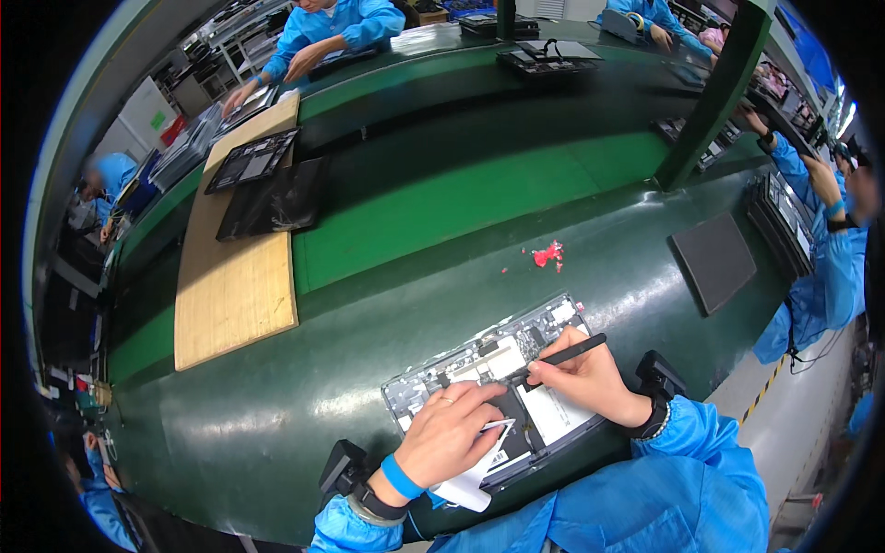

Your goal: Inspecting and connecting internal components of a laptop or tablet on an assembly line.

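An opened laptop base (pixel 397 389) lies on the green bench in front of me, its circuit board, silver strip and battery exposed. My right hand (pixel 583 376) pinches a slim black pen-like tool (pixel 581 348), its tip down near the middle of the board. Over the left part of the laptop is my left hand (pixel 446 431), fingers bent and reaching toward the same spot. A curled white sheet (pixel 468 486) hangs from under that palm, with a white edge showing by the thumb. My fingers partly hide the spot where the tool tip meets the board.
Red scraps (pixel 548 256) lie beyond the laptop. A dark flat pad (pixel 714 262) is at right, near a green post (pixel 714 101). On the left, a wooden board (pixel 235 304) carries dark laptop parts (pixel 267 198). Co-workers in blue sit around the bench.
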The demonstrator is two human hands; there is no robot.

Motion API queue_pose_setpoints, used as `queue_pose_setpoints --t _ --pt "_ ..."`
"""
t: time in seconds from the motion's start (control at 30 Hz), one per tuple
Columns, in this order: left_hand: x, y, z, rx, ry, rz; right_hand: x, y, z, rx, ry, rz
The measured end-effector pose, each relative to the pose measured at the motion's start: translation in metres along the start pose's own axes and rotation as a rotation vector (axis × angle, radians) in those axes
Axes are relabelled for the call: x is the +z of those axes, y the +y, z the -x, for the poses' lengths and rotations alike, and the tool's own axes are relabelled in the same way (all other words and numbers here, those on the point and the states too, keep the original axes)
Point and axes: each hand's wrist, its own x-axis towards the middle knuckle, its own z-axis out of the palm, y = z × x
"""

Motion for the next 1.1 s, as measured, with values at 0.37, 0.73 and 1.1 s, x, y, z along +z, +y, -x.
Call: queue_pose_setpoints --t 0.37,0.73,1.1 --pt "0.0 -0.002 -0.001 0.0 0.005 0.011 0.003 0.0 -0.002 0.003 0.006 0.097" --pt "-0.002 0.007 -0.013 0.033 -0.071 -0.08 -0.009 -0.002 0.004 -0.13 0.074 0.046" --pt "0.035 0.005 0.002 -0.529 0.314 0.871 -0.015 -0.019 0.014 -0.407 -0.157 0.033"
